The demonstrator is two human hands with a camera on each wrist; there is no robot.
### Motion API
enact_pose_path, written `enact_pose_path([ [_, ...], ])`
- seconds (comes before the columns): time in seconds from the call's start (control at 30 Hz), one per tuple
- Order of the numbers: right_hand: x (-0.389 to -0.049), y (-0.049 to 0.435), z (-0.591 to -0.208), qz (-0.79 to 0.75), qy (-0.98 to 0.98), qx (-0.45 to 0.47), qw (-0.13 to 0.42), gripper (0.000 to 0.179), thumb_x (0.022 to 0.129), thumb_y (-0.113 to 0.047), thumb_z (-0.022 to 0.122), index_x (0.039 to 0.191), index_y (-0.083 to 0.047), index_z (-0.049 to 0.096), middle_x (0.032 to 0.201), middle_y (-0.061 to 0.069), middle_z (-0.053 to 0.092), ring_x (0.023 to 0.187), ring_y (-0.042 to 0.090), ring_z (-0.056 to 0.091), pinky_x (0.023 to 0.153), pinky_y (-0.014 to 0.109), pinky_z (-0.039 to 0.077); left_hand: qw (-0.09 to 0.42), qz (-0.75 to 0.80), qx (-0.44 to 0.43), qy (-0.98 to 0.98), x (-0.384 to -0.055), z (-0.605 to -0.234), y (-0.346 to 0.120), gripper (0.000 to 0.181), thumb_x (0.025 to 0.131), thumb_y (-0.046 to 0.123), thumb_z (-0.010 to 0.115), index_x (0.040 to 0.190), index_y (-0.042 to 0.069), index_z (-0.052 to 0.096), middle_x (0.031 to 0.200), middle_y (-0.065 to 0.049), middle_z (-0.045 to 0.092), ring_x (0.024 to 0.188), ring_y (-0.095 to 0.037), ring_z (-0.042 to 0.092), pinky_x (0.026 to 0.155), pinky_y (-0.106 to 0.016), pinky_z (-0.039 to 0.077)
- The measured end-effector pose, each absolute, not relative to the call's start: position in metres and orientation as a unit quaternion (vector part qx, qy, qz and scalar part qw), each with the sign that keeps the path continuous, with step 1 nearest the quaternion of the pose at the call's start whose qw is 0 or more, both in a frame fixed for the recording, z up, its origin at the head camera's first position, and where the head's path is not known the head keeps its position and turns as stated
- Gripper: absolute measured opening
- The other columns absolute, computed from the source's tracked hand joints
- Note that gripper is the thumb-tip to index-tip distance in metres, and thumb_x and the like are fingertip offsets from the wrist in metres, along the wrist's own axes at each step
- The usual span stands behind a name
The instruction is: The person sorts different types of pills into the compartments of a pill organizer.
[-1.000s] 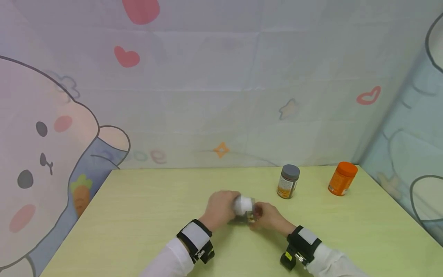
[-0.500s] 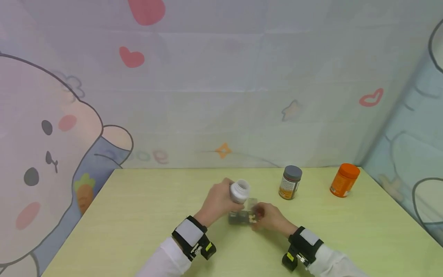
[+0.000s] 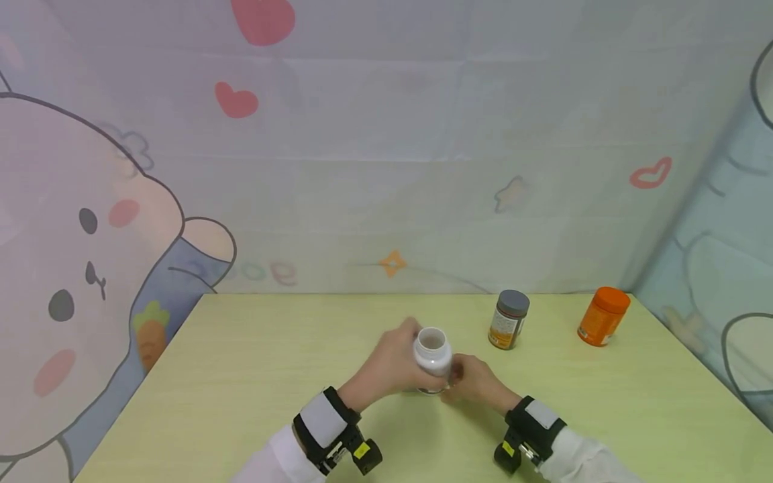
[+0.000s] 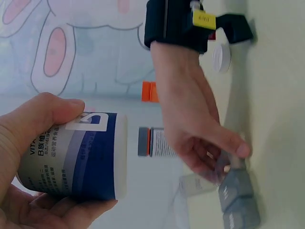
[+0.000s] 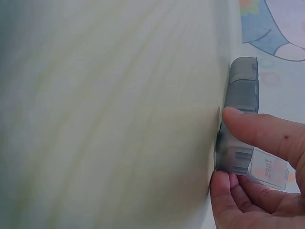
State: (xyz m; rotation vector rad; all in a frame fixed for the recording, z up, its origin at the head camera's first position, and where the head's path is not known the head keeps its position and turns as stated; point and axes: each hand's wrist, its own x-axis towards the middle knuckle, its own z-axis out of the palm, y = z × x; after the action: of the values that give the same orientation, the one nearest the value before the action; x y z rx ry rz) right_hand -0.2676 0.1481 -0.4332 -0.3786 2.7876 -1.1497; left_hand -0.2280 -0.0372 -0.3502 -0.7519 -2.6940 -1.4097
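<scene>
My left hand [image 3: 389, 365] grips a white supplement bottle [image 3: 432, 355] with its open mouth facing up; the blue and white label [image 4: 93, 157] shows in the left wrist view. Beyond it, my right hand [image 3: 477, 386] pinches the end of a grey weekly pill organizer [image 5: 243, 90] lying on the table. A clear compartment lid marked Tues [image 5: 268, 168] stands open beside my right fingers. In the head view the bottle and left hand hide most of the organizer.
A grey-capped jar [image 3: 508, 320] and an orange jar [image 3: 603, 316] stand at the back right of the pale table [image 3: 290, 335]. A white cap [image 4: 222, 57] lies on the table near the right wrist, seen from the left wrist. A printed cloth [image 3: 362, 134] hangs behind.
The left hand has swung the bottle from lying tilted over the organizer to upright, then moved it slightly right and down. My right hand has stayed at the organizer.
</scene>
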Motion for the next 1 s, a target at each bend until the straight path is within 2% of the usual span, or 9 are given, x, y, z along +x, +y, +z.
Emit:
enact_pose_path([
  [0.17, -0.267, 0.149, -0.434, -0.355, 0.924, -0.140, 0.018, 0.039, 0.063, 0.000, 0.075, 0.099, 0.006, 0.060, 0.090, 0.011, 0.064, 0.085, 0.026, 0.059, 0.079, 0.043, 0.047, -0.043, -0.453, -0.276, -0.847, -0.210, -0.359, -0.035, 0.052, 0.057, 0.017, 0.082, 0.095, 0.009, 0.048, 0.085, 0.004, 0.054, 0.074, -0.005, 0.053, 0.063, -0.020, 0.046],
  [0.33, -0.268, 0.148, -0.435, -0.354, 0.925, -0.133, 0.022, 0.029, 0.069, 0.004, 0.069, 0.097, 0.005, 0.061, 0.082, 0.007, 0.060, 0.076, 0.019, 0.055, 0.069, 0.033, 0.047, -0.080, -0.445, -0.307, -0.838, -0.197, -0.376, -0.034, 0.053, 0.056, 0.013, 0.083, 0.097, 0.011, 0.049, 0.085, 0.009, 0.054, 0.074, 0.000, 0.051, 0.065, -0.018, 0.045],
  [0.5, -0.267, 0.147, -0.434, -0.350, 0.928, -0.125, 0.032, 0.036, 0.064, 0.001, 0.074, 0.097, 0.003, 0.062, 0.078, 0.004, 0.056, 0.072, 0.016, 0.049, 0.063, 0.028, 0.043, -0.111, -0.448, -0.305, -0.833, -0.194, -0.396, -0.033, 0.055, 0.054, 0.008, 0.083, 0.096, 0.011, 0.047, 0.087, 0.011, 0.054, 0.075, 0.001, 0.052, 0.068, -0.017, 0.045],
  [0.73, -0.267, 0.147, -0.433, -0.356, 0.926, -0.115, 0.043, 0.044, 0.058, -0.002, 0.080, 0.099, 0.003, 0.062, 0.079, 0.004, 0.056, 0.074, 0.016, 0.050, 0.066, 0.028, 0.044, -0.096, -0.401, -0.329, -0.850, -0.195, -0.417, -0.027, 0.056, 0.052, 0.013, 0.085, 0.094, 0.011, 0.048, 0.082, 0.013, 0.052, 0.071, 0.004, 0.049, 0.064, -0.013, 0.042],
  [1.0, -0.267, 0.147, -0.434, -0.357, 0.925, -0.122, 0.040, 0.048, 0.055, -0.003, 0.082, 0.099, 0.003, 0.062, 0.080, 0.004, 0.057, 0.075, 0.016, 0.051, 0.067, 0.029, 0.045, -0.111, -0.397, -0.328, -0.850, -0.195, -0.426, -0.026, 0.055, 0.053, 0.012, 0.085, 0.094, 0.013, 0.048, 0.081, 0.014, 0.054, 0.070, 0.005, 0.050, 0.064, -0.013, 0.042],
])
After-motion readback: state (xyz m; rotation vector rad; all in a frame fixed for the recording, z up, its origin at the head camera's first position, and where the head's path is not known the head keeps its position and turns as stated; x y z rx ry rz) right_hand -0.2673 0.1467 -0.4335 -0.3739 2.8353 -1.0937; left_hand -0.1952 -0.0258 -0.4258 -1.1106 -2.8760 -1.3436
